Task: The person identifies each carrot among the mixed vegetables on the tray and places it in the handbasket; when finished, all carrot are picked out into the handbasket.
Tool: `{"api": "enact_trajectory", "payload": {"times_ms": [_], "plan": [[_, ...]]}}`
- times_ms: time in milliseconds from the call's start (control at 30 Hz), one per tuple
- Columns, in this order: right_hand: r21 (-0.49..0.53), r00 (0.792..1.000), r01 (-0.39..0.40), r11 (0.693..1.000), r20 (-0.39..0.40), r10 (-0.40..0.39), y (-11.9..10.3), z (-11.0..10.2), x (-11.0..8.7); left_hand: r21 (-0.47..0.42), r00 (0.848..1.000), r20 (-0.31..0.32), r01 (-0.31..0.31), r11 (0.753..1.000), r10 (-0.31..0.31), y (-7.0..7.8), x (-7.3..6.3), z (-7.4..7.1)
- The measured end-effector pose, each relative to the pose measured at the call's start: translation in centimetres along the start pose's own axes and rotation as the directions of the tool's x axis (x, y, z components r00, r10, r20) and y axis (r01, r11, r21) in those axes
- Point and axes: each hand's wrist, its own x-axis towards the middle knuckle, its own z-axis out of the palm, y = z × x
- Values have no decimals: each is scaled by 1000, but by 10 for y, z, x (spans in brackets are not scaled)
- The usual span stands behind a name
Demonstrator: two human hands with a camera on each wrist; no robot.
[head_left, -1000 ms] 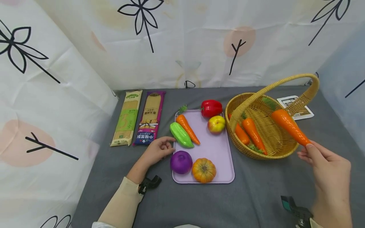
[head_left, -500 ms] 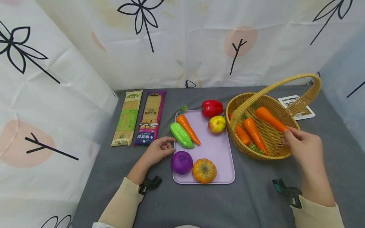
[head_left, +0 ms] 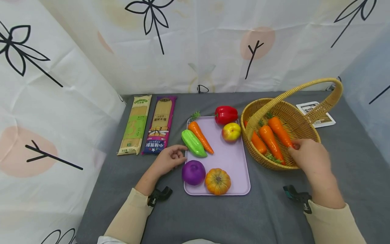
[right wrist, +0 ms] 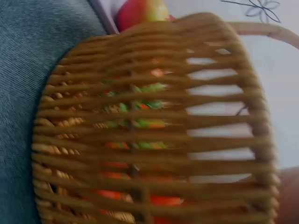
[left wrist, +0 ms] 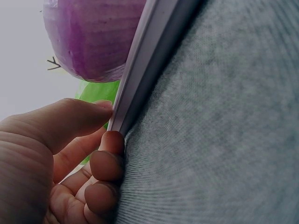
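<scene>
Grey tablecloth (head_left: 189, 220), carrot (head_left: 259, 144) partly behind basket handle (head_left: 262, 114)

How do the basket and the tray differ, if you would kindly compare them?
The basket is golden and woven, while the tray is lilac and smooth. The basket is deep, with an arched handle; the tray is shallow, and no handle shows on it. Inside the basket only carrots can be seen, whereas the tray bears one carrot with other things, including a pumpkin. Both stand on the grey cloth.
</scene>
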Motion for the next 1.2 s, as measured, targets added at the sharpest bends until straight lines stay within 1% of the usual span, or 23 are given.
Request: {"api": "enact_trajectory", "payload": {"times_ms": [67,200,367,467,600,767,867,933,967,1067,1133,1200], "plan": [[-31,1000,19,999,10,-18,-2,2,2,-1,1000,-2,1,1000,-1,0,1,0],[-60,1000,6,998,28,-4,-4,6,4,2,1000,-3,-1,1000,1,0,2,0],[-35,1000,6,999,-7,-6,-8,5,5,1,1000,-9,0,1000,0,-1,3,-1],[12,999,5,1000,-44,-4,-15,-5,2,-1,1000,-12,2,1000,-2,-1,2,-1],[80,997,1,997,-83,6,-30,-26,-4,4,1000,-15,7,1000,-7,-2,2,-2],[168,995,-15,986,-90,30,-51,-51,-20,5,1000,-3,14,1000,-14,-3,3,0],[217,991,-10,976,-129,39,-65,-60,-30,8,1000,0,17,1000,-17,-4,3,2],[246,983,12,969,-182,34,-74,-63,-37,7,1000,-1,20,1000,-20,-4,2,3],[261,975,33,965,-221,26,-79,-63,-40,6,1000,-2,20,1000,-20,-4,2,3],[328,940,121,937,-341,-2,-94,-60,-49,4,1000,-7,16,1000,-16,-4,2,3],[376,908,200,905,-419,-27,-103,-57,-53,6,1000,-10,12,1000,-12,-4,2,2],[434,880,288,854,-471,-57,-112,-53,-56,11,1000,-12,7,1000,-7,-3,1,1]]}}
